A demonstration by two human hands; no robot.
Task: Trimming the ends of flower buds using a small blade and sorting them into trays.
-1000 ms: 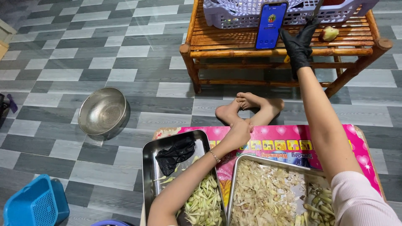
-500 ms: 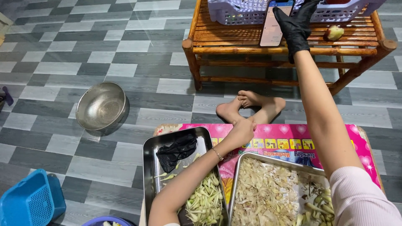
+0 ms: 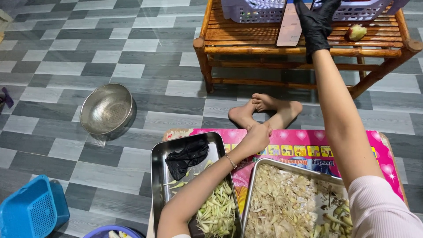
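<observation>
At the bottom of the frame sit two rectangular steel trays: the right-hand steel tray (image 3: pixel 328 180) is heaped with pale peelings and scraps, and the left-hand steel tray (image 3: pixel 158 176) holds a pile of trimmed pale-green stalks (image 3: pixel 218 211) and a crumpled black glove (image 3: pixel 187 155). Both rest on a pink printed mat (image 3: pixel 304 147) laid over the grey tiled floor. The bare left hand (image 3: pixel 255 137) lies at the centre of the frame, curled loosely on the mat's far edge just beside a bare foot (image 3: pixel 249 115); it holds nothing. At lower left stands a blue plastic basket (image 3: pixel 28 211), and further up on the left a round steel colander (image 3: pixel 107 109) sits on the floor. At the top of the frame, the right hand (image 3: pixel 316 23), in a black glove, reaches up to a low bamboo surface (image 3: pixel 246 46) and grasps a flat dark smartphone (image 3: pixel 291 27) standing upright on it, against a lilac plastic basket (image 3: pixel 253 9). A small greenish fruit (image 3: pixel 356 32) lies to the right.
</observation>
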